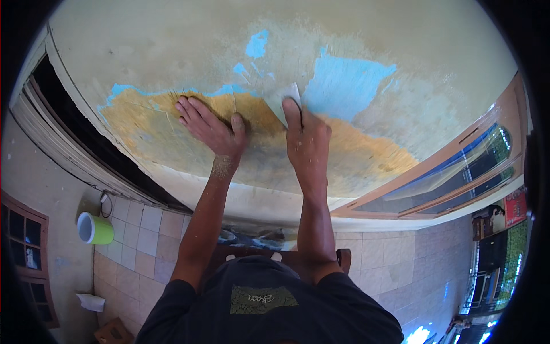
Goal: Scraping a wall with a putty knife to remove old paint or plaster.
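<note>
A painted wall [193, 47] fills the upper part of the view. Its pale coat is broken by bright blue patches [348, 84] and a wide ochre, grey-stained area [369, 148] with ragged edges. My left hand [212, 127] lies flat on the ochre area, fingers together and thumb apart, holding nothing. Pale dust clings to that wrist. My right hand [307, 139] grips a flat metal scraper [293, 91], index finger pressed along it, against the wall between the ochre area and the large blue patch. Much of the scraper is hidden by the hand.
A dark doorway [94, 133] lies left and a wood-framed window [455, 172] right. Beneath me is a dark wooden bench [343, 260]. On the tiled floor [142, 253] are a green bucket [101, 229] and a brown crate [114, 333]. A white bag-like thing [91, 302] lies left.
</note>
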A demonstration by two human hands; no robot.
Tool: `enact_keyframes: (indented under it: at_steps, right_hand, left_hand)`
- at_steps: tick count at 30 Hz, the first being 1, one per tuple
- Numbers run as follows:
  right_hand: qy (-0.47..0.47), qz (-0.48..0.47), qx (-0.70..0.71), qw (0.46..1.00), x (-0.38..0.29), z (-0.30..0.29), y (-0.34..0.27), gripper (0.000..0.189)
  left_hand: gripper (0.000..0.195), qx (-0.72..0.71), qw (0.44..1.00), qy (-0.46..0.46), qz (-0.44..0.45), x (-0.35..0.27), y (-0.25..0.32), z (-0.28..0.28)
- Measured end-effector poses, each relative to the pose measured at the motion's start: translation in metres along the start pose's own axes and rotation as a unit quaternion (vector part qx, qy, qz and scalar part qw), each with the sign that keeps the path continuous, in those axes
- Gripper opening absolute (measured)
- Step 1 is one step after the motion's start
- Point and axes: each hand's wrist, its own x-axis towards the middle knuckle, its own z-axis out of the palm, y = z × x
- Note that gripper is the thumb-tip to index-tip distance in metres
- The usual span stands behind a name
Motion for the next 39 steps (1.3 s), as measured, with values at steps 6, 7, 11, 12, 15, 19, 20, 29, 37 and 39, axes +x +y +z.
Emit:
enact_keyframes:
  at_steps: [6, 7, 11, 12, 15, 19, 20, 29, 37, 39]
  right_hand:
    - [-0.021, 0.098, 0.011, 0.995, -0.015, 0.009, 0.007, 0.040]
    - [-0.036, 0.097, -0.023, 0.994, -0.015, 0.010, 0.005, 0.039]
    - [-0.005, 0.064, 0.016, 0.998, -0.027, 0.015, 0.015, 0.039]
    - [0.000, 0.068, 0.017, 0.998, -0.026, 0.010, 0.020, 0.040]
    - [-0.001, 0.035, -0.009, 0.999, -0.009, 0.009, 0.020, 0.039]
    - [-0.029, -0.010, -0.052, 0.998, 0.006, 0.013, -0.016, 0.038]
    - [-0.028, -0.010, -0.055, 0.998, 0.000, 0.011, -0.013, 0.038]
    - [-0.035, 0.086, -0.034, 0.995, -0.021, 0.011, 0.010, 0.033]
    - [-0.007, 0.029, -0.036, 0.999, -0.001, 0.012, -0.011, 0.034]
    - [-0.013, 0.041, -0.052, 0.998, -0.004, 0.008, -0.007, 0.035]
  left_hand:
    - [0.089, 0.010, 1.000, 0.006, 0.002, 0.008, -0.020, -0.001]
    - [0.089, 0.002, 1.000, 0.000, -0.001, 0.007, -0.021, -0.002]
    - [0.088, -0.001, 1.000, 0.000, -0.005, 0.001, -0.024, -0.005]
    - [0.088, 0.003, 1.000, 0.005, -0.004, 0.002, -0.024, -0.001]
    - [0.089, 0.000, 1.000, 0.011, -0.004, 0.005, -0.023, 0.008]
    - [0.089, -0.003, 1.000, 0.009, -0.007, 0.003, -0.023, 0.004]
    - [0.089, -0.006, 1.000, 0.009, -0.009, 0.000, -0.022, 0.002]
    - [0.089, -0.005, 1.000, -0.002, -0.012, 0.001, -0.033, -0.005]
    - [0.088, -0.006, 1.000, 0.003, -0.009, 0.002, -0.032, -0.003]
    - [0.088, -0.004, 1.000, 0.004, -0.009, 0.002, -0.033, -0.004]
